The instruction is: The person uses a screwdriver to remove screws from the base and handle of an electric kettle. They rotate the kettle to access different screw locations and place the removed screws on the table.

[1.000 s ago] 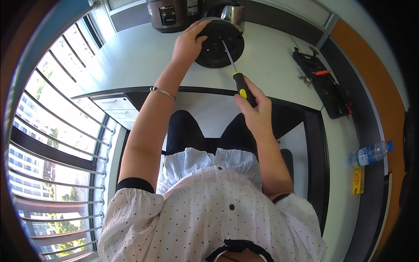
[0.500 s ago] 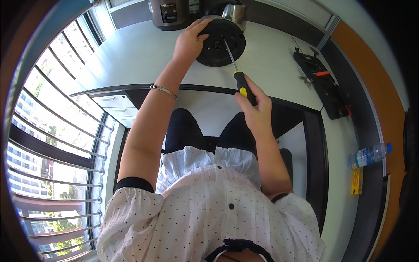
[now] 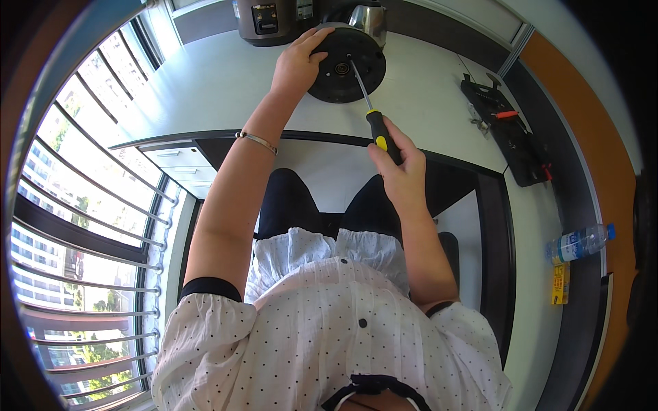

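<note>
A round black base plate (image 3: pixel 356 82) with a ringed socket at its centre is tilted up at the back of the desk, its underside toward me. My left hand (image 3: pixel 298 65) grips its left rim, fingers over the upper edge and thumb on the face. In my right hand (image 3: pixel 403 164) is a screwdriver (image 3: pixel 382 137) with a black and yellow handle. Its thin metal shaft slants up to the plate, the tip at a small hole above and right of the socket. Whether a screw sits in there is too small to tell.
Behind the plate stands a shiny steel kettle (image 3: pixel 371 19), with a brown-grey appliance (image 3: pixel 266 20) to its left. An open black tool case (image 3: pixel 506 133) lies on the right desk wing. Nearer are a plastic water bottle (image 3: pixel 579 245) and a yellow packet (image 3: pixel 560 284). Window bars line the left.
Hardly anything differs. The plate and my left hand hold their place, and the screwdriver in my right hand has shifted only very slightly.
</note>
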A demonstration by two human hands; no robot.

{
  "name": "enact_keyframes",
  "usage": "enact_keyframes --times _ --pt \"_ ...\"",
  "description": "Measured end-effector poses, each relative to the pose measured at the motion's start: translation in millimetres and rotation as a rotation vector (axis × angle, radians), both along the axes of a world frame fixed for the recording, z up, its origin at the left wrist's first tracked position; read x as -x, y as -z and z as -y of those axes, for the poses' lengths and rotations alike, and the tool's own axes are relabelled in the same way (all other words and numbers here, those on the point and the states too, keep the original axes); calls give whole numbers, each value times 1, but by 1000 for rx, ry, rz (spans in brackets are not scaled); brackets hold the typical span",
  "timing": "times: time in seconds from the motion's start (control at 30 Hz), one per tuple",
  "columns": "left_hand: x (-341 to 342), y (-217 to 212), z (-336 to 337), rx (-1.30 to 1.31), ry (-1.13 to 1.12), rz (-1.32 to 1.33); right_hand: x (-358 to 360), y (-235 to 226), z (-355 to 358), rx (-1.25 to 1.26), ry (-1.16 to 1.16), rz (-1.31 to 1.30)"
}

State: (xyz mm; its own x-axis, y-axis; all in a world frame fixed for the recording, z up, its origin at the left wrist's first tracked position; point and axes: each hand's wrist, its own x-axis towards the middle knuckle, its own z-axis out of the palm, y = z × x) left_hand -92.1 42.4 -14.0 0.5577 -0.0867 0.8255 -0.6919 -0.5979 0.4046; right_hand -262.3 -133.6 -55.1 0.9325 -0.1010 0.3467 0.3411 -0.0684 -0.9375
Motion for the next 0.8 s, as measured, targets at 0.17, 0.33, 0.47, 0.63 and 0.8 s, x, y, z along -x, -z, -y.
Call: enact_keyframes --times 0.17,0.33,0.47,0.63,0.8 --pt "-1 -1 0 -3 13 -2 -2 3 -4 248 159 156" --pt "-1 -4 -4 -23 15 12 10 -15 -17 1093 495 342" --pt "-3 -4 -5 -25 33 8 13 -24 -19 1151 527 359" --pt "-8 2 -4 -14 0 18 7 -19 -15 663 379 363" --pt "-6 -2 -6 -12 48 -15 9 -24 -19 733 404 298"
